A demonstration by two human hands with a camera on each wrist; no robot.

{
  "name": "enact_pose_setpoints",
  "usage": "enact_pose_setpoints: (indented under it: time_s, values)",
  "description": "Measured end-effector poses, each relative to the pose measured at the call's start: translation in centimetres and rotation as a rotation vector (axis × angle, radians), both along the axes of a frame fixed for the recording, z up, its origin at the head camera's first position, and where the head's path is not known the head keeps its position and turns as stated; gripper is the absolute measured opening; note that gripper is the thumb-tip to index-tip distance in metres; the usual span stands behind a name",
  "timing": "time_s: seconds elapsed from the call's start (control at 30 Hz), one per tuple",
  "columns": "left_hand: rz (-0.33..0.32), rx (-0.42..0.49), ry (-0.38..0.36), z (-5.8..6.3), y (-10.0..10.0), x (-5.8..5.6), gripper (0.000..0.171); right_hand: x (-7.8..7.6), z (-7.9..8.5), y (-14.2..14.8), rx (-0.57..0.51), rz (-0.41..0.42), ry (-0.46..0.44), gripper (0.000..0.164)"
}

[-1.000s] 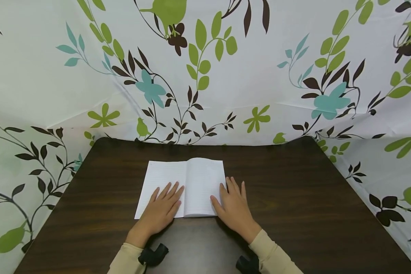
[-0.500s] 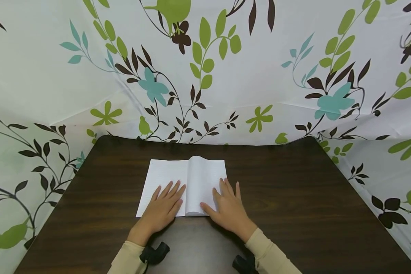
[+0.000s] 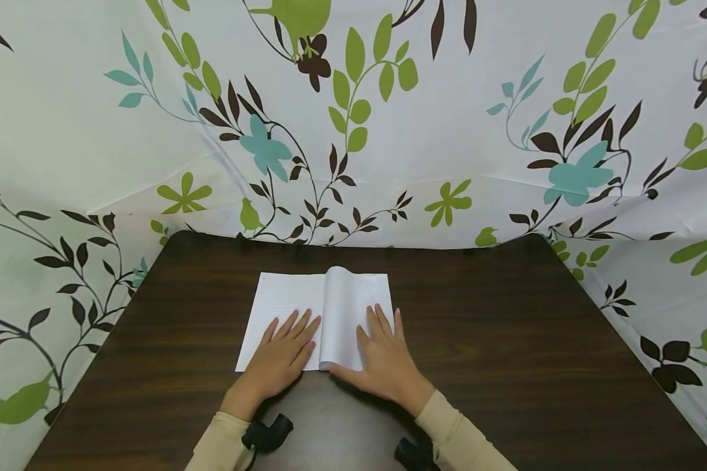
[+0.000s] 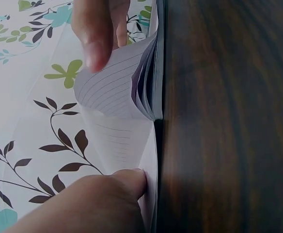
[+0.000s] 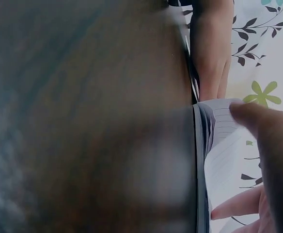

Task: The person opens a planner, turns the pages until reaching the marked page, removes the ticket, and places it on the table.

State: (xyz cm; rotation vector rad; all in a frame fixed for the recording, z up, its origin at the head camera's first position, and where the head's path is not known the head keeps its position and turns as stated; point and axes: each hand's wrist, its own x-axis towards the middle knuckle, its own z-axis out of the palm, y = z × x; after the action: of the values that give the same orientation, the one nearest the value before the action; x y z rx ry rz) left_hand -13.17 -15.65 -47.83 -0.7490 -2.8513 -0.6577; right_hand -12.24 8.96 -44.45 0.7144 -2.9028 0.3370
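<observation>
An open lined notebook lies on the dark wooden table, its right-hand pages bulging up in a curve near the spine. My left hand rests flat on the left page, fingers spread. On the right page lies my right hand, fingers straight and spread, its thumb stretched toward the spine at the lower edge. In the left wrist view the raised pages curl over, with the right thumb beside them. The right wrist view shows the same curled pages close to that thumb.
The brown table extends on both sides of the notebook. A white cloth printed with leaves and birds hangs behind and around it. Black straps with cameras sit at both wrists.
My right hand has slid left across the right page toward the spine, and the page bulge has grown narrower and higher. My left hand has stayed in place on the left page.
</observation>
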Motion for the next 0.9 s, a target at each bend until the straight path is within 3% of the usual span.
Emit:
enact_pose_setpoints:
  time_s: [0.33,0.57,0.73,0.9]
  values:
    - [0.006,0.001,-0.009,0.7,0.2,0.1,0.050,0.7,-0.3,1.4,0.016,0.039,0.114,0.056]
    - [0.007,0.008,0.008,-0.1,0.0,0.0,0.051,1.1,0.0,2.6,0.019,0.043,0.177,0.036]
    - [0.008,0.009,0.004,-0.1,0.1,0.1,0.050,1.1,0.1,3.4,0.006,0.001,0.230,0.031]
    - [0.016,-0.025,-0.025,0.6,0.2,0.2,0.051,0.7,0.3,3.3,-0.092,-0.040,0.267,0.036]
